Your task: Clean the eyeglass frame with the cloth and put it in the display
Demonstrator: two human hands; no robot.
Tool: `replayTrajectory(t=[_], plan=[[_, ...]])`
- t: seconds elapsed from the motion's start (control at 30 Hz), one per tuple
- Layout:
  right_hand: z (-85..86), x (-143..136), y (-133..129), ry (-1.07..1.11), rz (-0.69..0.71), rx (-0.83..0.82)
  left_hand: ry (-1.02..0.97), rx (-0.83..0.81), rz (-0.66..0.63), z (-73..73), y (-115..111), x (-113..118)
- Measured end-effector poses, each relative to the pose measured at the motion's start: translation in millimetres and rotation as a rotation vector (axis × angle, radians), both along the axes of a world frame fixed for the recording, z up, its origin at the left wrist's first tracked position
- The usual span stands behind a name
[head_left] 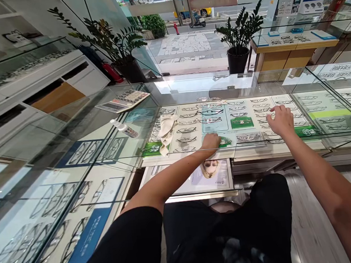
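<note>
My left hand (211,141) is curled with knuckles up, fingers bent downward beside a green oval card (226,141) at the near edge of the glass display case (184,93). What its fingers touch or hold is hidden. Farther right, my right hand (281,120) hovers or rests over rows of eyeglasses, fingers bent and apart, nothing visible in them. Whether it touches the glass I cannot tell. Between the hands lie a green sign (242,122) and clear-framed eyeglasses (249,137). Dark-framed eyeglasses (211,112) sit on a pale blue panel beyond my left hand.
A crumpled cream cloth (166,131) and a white spray bottle (125,128) lie left. A brochure (125,100) is on the glass top. Below my left forearm, a drawer (227,176) with a printed portrait stands pulled out. Potted plants (239,58) flank the glass doors.
</note>
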State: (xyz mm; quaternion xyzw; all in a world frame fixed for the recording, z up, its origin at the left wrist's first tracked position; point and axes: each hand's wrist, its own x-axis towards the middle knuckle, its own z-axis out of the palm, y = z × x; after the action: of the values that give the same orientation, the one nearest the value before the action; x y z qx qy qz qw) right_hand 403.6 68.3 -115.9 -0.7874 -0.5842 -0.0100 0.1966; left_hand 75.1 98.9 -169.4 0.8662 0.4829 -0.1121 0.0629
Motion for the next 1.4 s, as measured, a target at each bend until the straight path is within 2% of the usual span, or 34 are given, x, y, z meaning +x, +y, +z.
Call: replayTrajectory(t=[0.17, 0.3, 0.4, 0.47, 0.53, 0.57, 0.63, 0.7, 0.77, 0.87, 0.97, 1.03, 1.1, 1.23, 1.33, 1.4], plan=[[-0.3, 0, 0, 0.003, 0.005, 0.004, 0.027, -0.043, 0.037, 13.2, -7, 4], [0.7, 0, 0, 0.000, 0.000, -0.010, 0.058, -0.164, 0.002, 22.8, -43, 5], [1.5, -1, 0, -0.009, -0.012, -0.026, 0.007, -0.329, -0.131, 37.2, -70, -5], [1.6, -1, 0, -0.015, -0.015, -0.027, -0.104, -0.401, -0.241, 58.4, -73, -17], [1.1, -1, 1, -0.019, -0.013, -0.018, -0.208, -0.400, -0.308, 89.0, -60, -30], [0.6, -1, 1, -0.020, -0.013, -0.014, -0.224, -0.364, -0.300, 105.6, -49, -36], [-0.7, 0, 2, -0.022, -0.016, -0.011, -0.220, -0.122, -0.166, 135.3, -24, -45], [-2.0, 1, 3, -0.022, -0.017, -0.008, -0.202, 0.129, -0.020, 153.1, -1, -48], [-2.8, 3, 4, -0.020, -0.009, 0.004, -0.166, 0.231, 0.054, 156.4, 14, -47], [-2.2, 4, 4, -0.016, 0.004, 0.012, -0.092, 0.199, 0.054, 145.2, 26, -41], [0.0, 3, 3, -0.014, -0.002, -0.014, -0.043, 0.197, 0.049, 136.9, 29, -35], [1.3, 2, 3, -0.016, -0.010, -0.027, -0.041, 0.197, 0.049, 139.8, 26, -33], [2.3, 1, 2, -0.014, -0.014, -0.031, -0.077, 0.190, 0.035, 149.5, 19, -34], [4.9, -1, 0, -0.012, -0.008, -0.024, -0.167, 0.112, -0.036, 180.2, -8, -40], [8.3, -3, -2, -0.017, -0.012, -0.044, -0.196, -0.082, -0.128, 199.7, -36, -42], [10.2, -5, -3, -0.030, -0.027, -0.064, -0.199, -0.239, -0.187, 203.5, -55, -42]])
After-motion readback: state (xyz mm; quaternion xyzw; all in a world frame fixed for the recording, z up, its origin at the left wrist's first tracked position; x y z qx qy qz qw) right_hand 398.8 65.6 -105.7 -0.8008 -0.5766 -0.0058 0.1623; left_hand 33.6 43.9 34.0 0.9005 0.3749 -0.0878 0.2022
